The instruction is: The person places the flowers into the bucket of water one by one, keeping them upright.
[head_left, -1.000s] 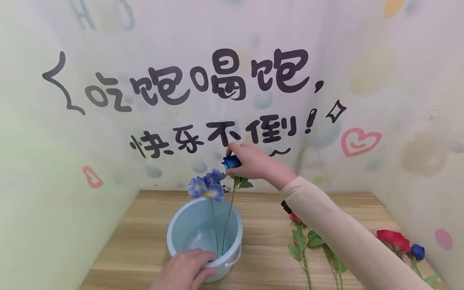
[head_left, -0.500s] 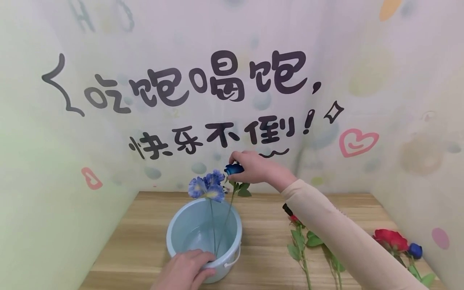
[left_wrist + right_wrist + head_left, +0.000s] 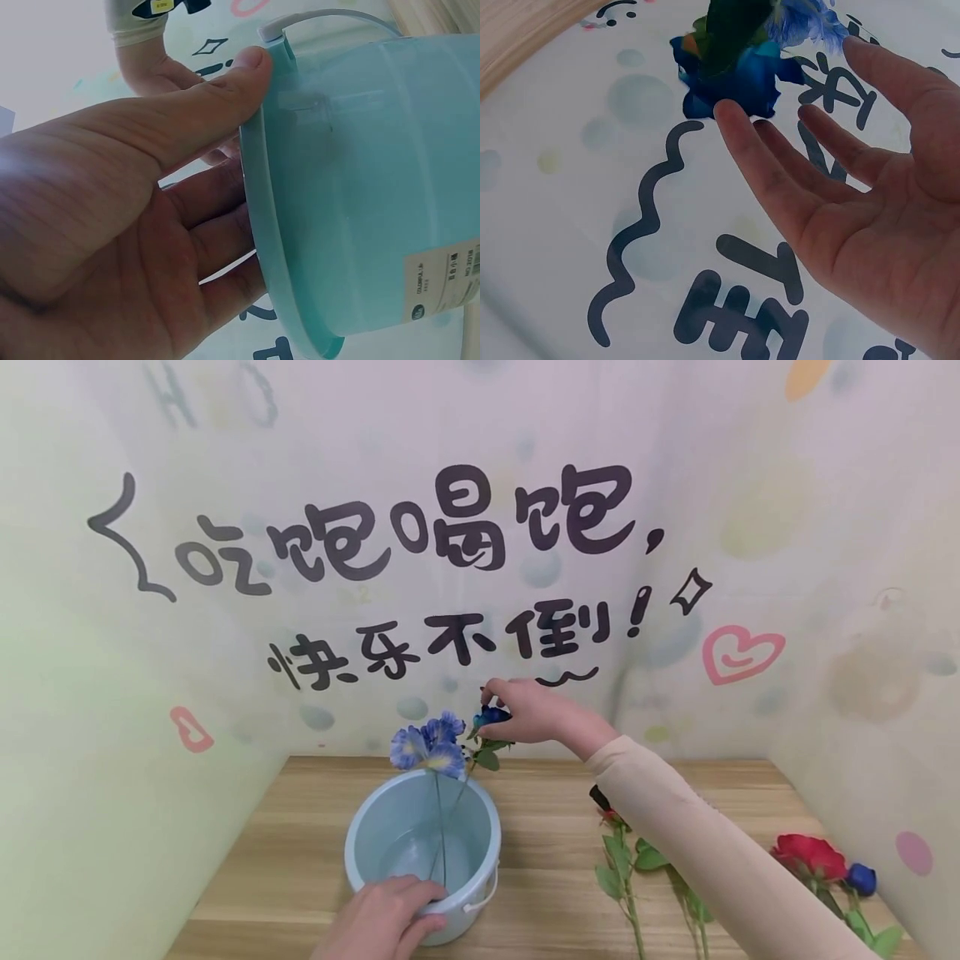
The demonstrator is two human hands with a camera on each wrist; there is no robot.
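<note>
A light blue bucket (image 3: 390, 814) stands on the wooden table, holding a blue-violet iris (image 3: 429, 747) and a blue rose (image 3: 491, 717). My left hand (image 3: 386, 914) grips its near rim; the left wrist view has the thumb (image 3: 251, 64) outside the wall and the other fingers reaching behind the rim. At the back right of the bucket, my right hand (image 3: 528, 710) is at the rose's head. Seen from the right wrist, those fingers are spread, with one fingertip (image 3: 731, 116) at the rose's petals (image 3: 739, 86) and the thumb apart from them. Both stems slant down into the bucket.
More flowers lie on the table (image 3: 547, 877) to the right, some partly under the right sleeve (image 3: 690, 818): a large red rose (image 3: 813, 856), a small blue bloom (image 3: 861, 879) and leafy green stems (image 3: 628, 893). A printed white backdrop (image 3: 412, 435) closes off the back.
The blue rose has sunk slightly and tilted to the right, its stem now leaning across the bucket. My right hand has come down with it and its fingers have loosened. The left hand stays put.
</note>
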